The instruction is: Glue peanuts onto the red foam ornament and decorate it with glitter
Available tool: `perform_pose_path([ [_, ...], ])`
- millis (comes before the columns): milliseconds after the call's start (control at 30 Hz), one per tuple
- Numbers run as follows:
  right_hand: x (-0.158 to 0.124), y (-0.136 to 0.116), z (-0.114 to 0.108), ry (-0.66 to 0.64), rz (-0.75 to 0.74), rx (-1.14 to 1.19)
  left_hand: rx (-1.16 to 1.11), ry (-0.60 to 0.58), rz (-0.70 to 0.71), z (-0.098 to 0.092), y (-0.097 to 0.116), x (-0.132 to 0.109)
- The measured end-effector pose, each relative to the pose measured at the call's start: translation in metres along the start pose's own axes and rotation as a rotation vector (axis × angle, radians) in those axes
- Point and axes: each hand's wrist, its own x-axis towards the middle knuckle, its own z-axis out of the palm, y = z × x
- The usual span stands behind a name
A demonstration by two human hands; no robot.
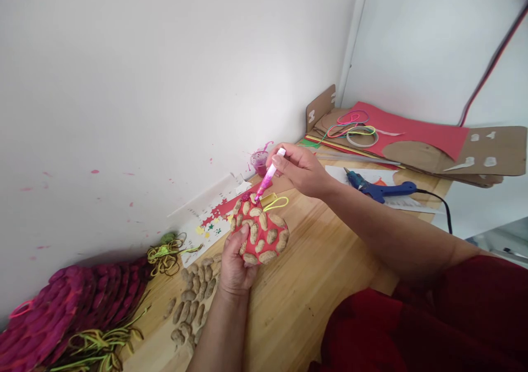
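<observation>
My left hand [237,262] grips a round red disc [261,236] by its lower left edge, thumb on top. Whole peanuts in their shells are stuck over its face, and a yellow cord loop [277,203] sticks out at its upper right side. In my right hand [303,168] is a paintbrush [270,175] with a white handle stained pink. Its tip meets the peanuts at the disc's top edge, where magenta paint [246,196] covers a few shells. Behind my right hand stands a clear cup [259,162] smeared with magenta paint.
Loose peanuts [193,295] lie left of my left forearm. Stacked magenta discs [74,300] with yellow-green cords stand at lower left. A blue glue gun [381,189] rests on paper at right. Behind it are cardboard, red sheets [412,127] and a tape roll [362,137]. The paint-spotted wall borders the table.
</observation>
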Motion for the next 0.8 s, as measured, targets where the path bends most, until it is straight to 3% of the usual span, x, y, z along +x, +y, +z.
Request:
perform_pose_path([
  [300, 0.0005, 0.0017, 0.0001, -0.010, 0.019, 0.018, 0.055, 0.065, 0.005, 0.0027, 0.0007, -0.0010],
  [433, 0.0001, 0.0018, 0.0002, 0.029, 0.017, 0.031, 0.054, 0.058, 0.009, 0.0047, 0.0012, -0.0006],
  [567, 0.0003, 0.0033, 0.0011, -0.012, 0.020, 0.062, 0.044, 0.048, 0.003, 0.0051, 0.0013, -0.0003],
  [800, 0.0025, 0.0074, 0.0036, 0.089, 0.062, 0.195, 0.058, 0.049, -0.005, 0.0046, 0.0005, 0.0005],
])
